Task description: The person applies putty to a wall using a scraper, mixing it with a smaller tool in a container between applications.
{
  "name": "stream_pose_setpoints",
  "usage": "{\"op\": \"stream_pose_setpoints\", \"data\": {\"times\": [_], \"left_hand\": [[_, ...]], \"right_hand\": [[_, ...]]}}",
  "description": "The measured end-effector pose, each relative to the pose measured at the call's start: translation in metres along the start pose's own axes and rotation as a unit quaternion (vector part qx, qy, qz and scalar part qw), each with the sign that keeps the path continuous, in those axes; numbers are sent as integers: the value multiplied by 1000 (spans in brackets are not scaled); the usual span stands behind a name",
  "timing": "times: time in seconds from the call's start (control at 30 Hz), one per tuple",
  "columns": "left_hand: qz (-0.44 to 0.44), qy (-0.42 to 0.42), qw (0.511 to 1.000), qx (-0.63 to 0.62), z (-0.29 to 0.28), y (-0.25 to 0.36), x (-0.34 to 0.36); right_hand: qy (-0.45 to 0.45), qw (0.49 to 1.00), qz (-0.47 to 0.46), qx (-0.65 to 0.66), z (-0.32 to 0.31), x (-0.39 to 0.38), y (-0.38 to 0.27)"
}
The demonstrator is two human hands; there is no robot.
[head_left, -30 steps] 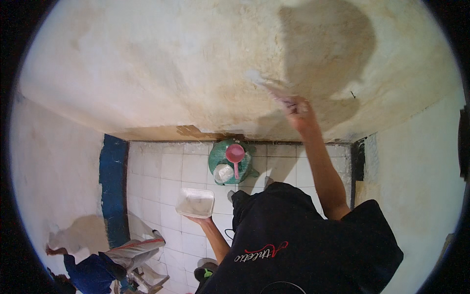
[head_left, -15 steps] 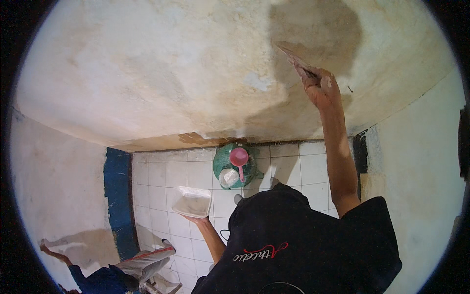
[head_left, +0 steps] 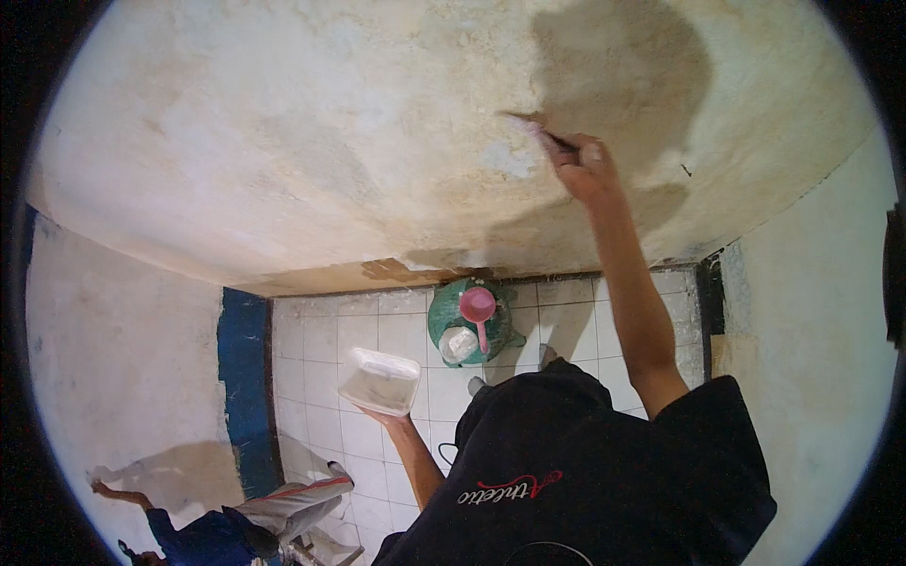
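Note:
My right hand (head_left: 580,162) grips a putty knife (head_left: 538,127), its blade tip at the stained, off-white wall (head_left: 340,123) beside a pale patch of filler (head_left: 505,160). My left hand (head_left: 387,418) holds a white plastic tub (head_left: 379,371) from underneath, below the wall at the lower middle. Part of my left hand is hidden under the tub. The shadow of my head and arm falls on the wall around my right hand.
Against the wall's foot stands a green sack (head_left: 444,311) bearing a pink dipper (head_left: 478,304) and a white bag (head_left: 458,344). A co-worker (head_left: 170,538) reaches to the left wall (head_left: 123,330), which has a blue band (head_left: 245,396). A tiled floor (head_left: 335,330) lies below.
My right hand with the knife has moved up over the last second, then left and slightly down from half a second ago. The pale patch shows where the blade was. The tub remains in my left hand.

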State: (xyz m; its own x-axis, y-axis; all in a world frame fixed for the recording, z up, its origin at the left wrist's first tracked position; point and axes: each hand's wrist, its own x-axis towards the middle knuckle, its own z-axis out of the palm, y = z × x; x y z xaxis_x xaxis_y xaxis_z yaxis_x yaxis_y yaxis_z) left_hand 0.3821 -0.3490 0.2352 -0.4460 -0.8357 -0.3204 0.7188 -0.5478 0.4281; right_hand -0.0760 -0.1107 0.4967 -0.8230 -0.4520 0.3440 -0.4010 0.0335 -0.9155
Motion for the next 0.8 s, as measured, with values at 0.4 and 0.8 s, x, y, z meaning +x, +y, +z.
{"op": "stream_pose_setpoints", "data": {"times": [0.4,0.8], "left_hand": [[-59,-8,997,-57,15,-57,6],[-56,8,997,-45,-18,-70,-40]], "right_hand": [[-23,971,1,237,35,-33,138],[122,756,127,630,-111,-39,-17]]}}
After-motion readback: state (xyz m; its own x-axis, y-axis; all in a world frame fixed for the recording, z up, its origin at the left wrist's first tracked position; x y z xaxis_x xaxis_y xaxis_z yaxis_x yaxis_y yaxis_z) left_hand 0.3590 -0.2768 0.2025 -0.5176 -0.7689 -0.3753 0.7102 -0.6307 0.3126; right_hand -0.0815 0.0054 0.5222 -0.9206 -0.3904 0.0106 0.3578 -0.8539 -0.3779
